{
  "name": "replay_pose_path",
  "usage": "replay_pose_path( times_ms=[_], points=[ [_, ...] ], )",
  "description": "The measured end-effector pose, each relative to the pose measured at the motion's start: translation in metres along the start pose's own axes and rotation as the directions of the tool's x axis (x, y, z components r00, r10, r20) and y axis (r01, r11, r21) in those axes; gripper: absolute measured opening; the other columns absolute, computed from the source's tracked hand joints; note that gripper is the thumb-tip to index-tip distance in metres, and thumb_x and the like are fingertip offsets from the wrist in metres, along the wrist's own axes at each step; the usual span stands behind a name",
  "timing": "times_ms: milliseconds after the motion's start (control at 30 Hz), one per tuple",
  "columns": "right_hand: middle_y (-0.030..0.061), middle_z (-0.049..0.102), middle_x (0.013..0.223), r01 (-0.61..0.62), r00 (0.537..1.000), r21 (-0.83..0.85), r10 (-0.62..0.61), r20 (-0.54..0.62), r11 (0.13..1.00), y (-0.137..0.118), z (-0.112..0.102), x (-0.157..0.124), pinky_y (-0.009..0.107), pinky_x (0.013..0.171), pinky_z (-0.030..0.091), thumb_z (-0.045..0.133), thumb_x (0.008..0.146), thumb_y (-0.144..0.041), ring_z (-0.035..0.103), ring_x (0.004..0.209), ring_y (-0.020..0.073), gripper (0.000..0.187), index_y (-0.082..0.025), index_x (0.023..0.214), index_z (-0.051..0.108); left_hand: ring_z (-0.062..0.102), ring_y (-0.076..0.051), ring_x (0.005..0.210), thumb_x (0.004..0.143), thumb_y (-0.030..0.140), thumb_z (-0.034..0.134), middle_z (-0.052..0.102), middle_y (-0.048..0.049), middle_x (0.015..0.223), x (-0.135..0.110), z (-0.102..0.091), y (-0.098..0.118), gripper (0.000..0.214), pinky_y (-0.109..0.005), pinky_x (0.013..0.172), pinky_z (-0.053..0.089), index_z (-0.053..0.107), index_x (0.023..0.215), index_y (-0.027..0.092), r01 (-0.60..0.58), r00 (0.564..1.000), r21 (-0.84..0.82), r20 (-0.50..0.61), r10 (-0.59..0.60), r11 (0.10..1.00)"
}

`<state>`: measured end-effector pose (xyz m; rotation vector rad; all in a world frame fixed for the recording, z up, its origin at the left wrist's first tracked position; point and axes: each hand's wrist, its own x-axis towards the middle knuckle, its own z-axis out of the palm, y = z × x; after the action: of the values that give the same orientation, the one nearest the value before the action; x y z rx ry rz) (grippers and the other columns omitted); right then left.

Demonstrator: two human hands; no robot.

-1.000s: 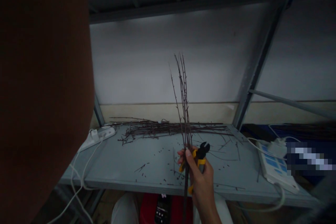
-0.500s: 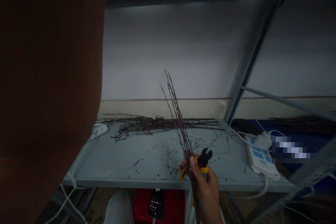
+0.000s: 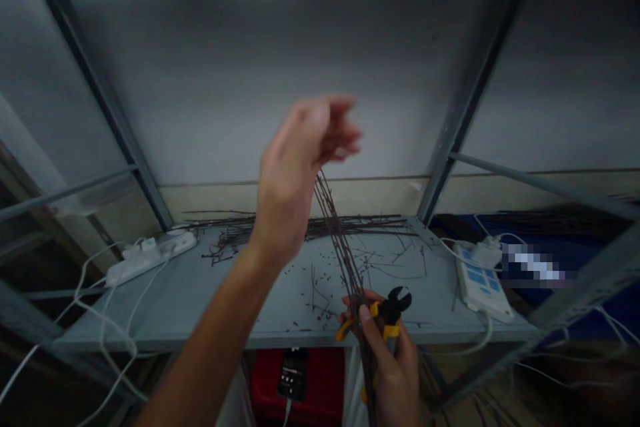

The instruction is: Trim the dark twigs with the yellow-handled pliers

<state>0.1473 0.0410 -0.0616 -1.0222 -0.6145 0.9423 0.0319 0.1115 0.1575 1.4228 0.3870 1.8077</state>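
Note:
My right hand (image 3: 393, 363) is closed around a slanting bundle of thin dark twigs (image 3: 343, 247) and a pair of diagonal cutting pliers (image 3: 397, 305). The pliers have black jaws and yellow-trimmed handles; their jaws point up and to the right. Raised in front of the wall, my left hand (image 3: 310, 137) has curled fingers smeared by motion, so its grip cannot be made out. It covers the upper ends of the held twigs. More twigs (image 3: 370, 227) lie in a long pile along the shelf's back edge, partly behind my left forearm.
Twig cuttings (image 3: 320, 297) are scattered over the grey shelf (image 3: 200, 300). White power strips stand at left (image 3: 137, 263) and right (image 3: 485, 287), with cables trailing. Below, a phone (image 3: 293, 373) rests on a red surface (image 3: 325, 380). Metal posts (image 3: 465, 107) frame the sides.
My left arm, which filled the left side close to the camera, has moved away so its hand is now at the twig tops. My right hand keeps hold of the twigs and pliers.

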Motion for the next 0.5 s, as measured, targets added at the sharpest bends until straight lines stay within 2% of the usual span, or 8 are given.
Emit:
replay_pose_path(
  times_ms=[67, 100, 133, 167, 233, 267, 333, 500],
  points=[
    [0.01, 0.076, 0.109, 0.011, 0.999, -0.02, -0.012, -0.045, 1.0, 0.006, 0.002, -0.004, 0.038, 0.079, 0.058, 0.079, 0.075, -0.053, 0.072, 0.096, 0.0306, 0.058, -0.021, 0.122, 0.066, 0.064, -0.023, 0.107, 0.09, 0.04, 0.071, 0.067, -0.008, 0.11, -0.042, -0.011, -0.035, 0.035, -0.036, 0.092, 0.051, 0.066, 0.118, 0.02, 0.072, 0.996, 0.112, -0.062, -0.065, 0.991],
    [0.0094, 0.076, 0.107, 0.02, 0.997, -0.028, -0.022, -0.072, 0.999, 0.01, 0.004, -0.005, 0.037, 0.078, 0.058, 0.08, 0.075, -0.052, 0.071, 0.096, 0.03, 0.057, -0.02, 0.12, 0.067, 0.063, -0.023, 0.107, 0.084, 0.039, 0.077, 0.067, -0.0083, 0.112, -0.065, -0.02, -0.056, 0.043, -0.033, 0.091, 0.05, 0.064, 0.121, 0.021, 0.157, 0.984, 0.17, -0.108, -0.14, 0.973],
    [0.0089, 0.076, 0.106, 0.033, 0.995, -0.03, -0.036, -0.098, 0.999, 0.015, 0.006, -0.007, 0.036, 0.078, 0.058, 0.081, 0.074, -0.051, 0.071, 0.095, 0.0295, 0.055, -0.02, 0.118, 0.068, 0.063, -0.023, 0.106, 0.079, 0.038, 0.082, 0.067, -0.0091, 0.113, -0.087, -0.028, -0.075, 0.051, -0.032, 0.089, 0.051, 0.063, 0.123, 0.022, 0.267, 0.96, 0.203, -0.141, -0.241, 0.942],
    [0.0088, 0.076, 0.104, 0.048, 0.992, -0.028, -0.051, -0.115, 0.998, 0.019, 0.008, -0.008, 0.036, 0.079, 0.057, 0.081, 0.073, -0.05, 0.071, 0.096, 0.0291, 0.054, -0.019, 0.116, 0.069, 0.064, -0.023, 0.104, 0.074, 0.038, 0.086, 0.068, -0.0101, 0.113, -0.106, -0.036, -0.092, 0.059, -0.032, 0.086, 0.052, 0.062, 0.125, 0.021, 0.393, 0.917, 0.214, -0.158, -0.365, 0.894],
    [0.0094, 0.076, 0.104, 0.064, 0.991, -0.011, -0.065, -0.114, 0.998, 0.027, 0.012, -0.01, 0.038, 0.084, 0.057, 0.082, 0.073, -0.047, 0.07, 0.098, 0.0292, 0.051, -0.018, 0.113, 0.07, 0.067, -0.023, 0.092, 0.079, 0.04, 0.081, 0.073, -0.01, 0.099, -0.132, -0.049, -0.115, 0.037, -0.031, 0.08, 0.053, 0.071, 0.106, 0.016, 0.538, 0.841, 0.162, -0.037, -0.539, 0.828],
    [0.0097, 0.076, 0.104, 0.064, 0.993, -0.001, -0.064, -0.101, 0.998, 0.031, 0.013, -0.011, 0.038, 0.085, 0.056, 0.082, 0.073, -0.046, 0.07, 0.099, 0.0292, 0.05, -0.018, 0.113, 0.07, 0.068, -0.022, 0.085, 0.082, 0.041, 0.078, 0.074, -0.0091, 0.091, -0.139, -0.055, -0.12, 0.03, -0.031, 0.077, 0.053, 0.072, 0.097, 0.015, 0.572, 0.815, 0.135, 0.018, -0.58, 0.809],
    [0.0095, 0.075, 0.104, 0.045, 0.997, -0.002, -0.045, -0.062, 0.999, 0.035, 0.014, -0.012, 0.038, 0.086, 0.056, 0.082, 0.073, -0.044, 0.07, 0.099, 0.0286, 0.047, -0.018, 0.111, 0.07, 0.068, -0.02, 0.077, 0.085, 0.04, 0.075, 0.074, -0.0072, 0.081, -0.143, -0.065, -0.122, 0.026, -0.029, 0.074, 0.053, 0.074, 0.088, 0.014, 0.588, 0.799, 0.104, 0.08, -0.596, 0.802],
    [0.0066, 0.075, 0.102, 0.014, 0.997, -0.078, -0.008, 0.079, 0.997, 0.037, 0.01, -0.007, 0.036, 0.087, 0.055, 0.082, 0.074, -0.04, 0.069, 0.099, 0.0265, 0.036, -0.019, 0.1, 0.069, 0.069, -0.02, 0.08, 0.086, 0.039, 0.075, 0.077, -0.0066, 0.083, -0.144, -0.089, -0.119, 0.025, -0.028, 0.077, 0.053, 0.075, 0.092, 0.014, 0.599, 0.791, 0.092, 0.083, -0.606, 0.795]
  ],
)
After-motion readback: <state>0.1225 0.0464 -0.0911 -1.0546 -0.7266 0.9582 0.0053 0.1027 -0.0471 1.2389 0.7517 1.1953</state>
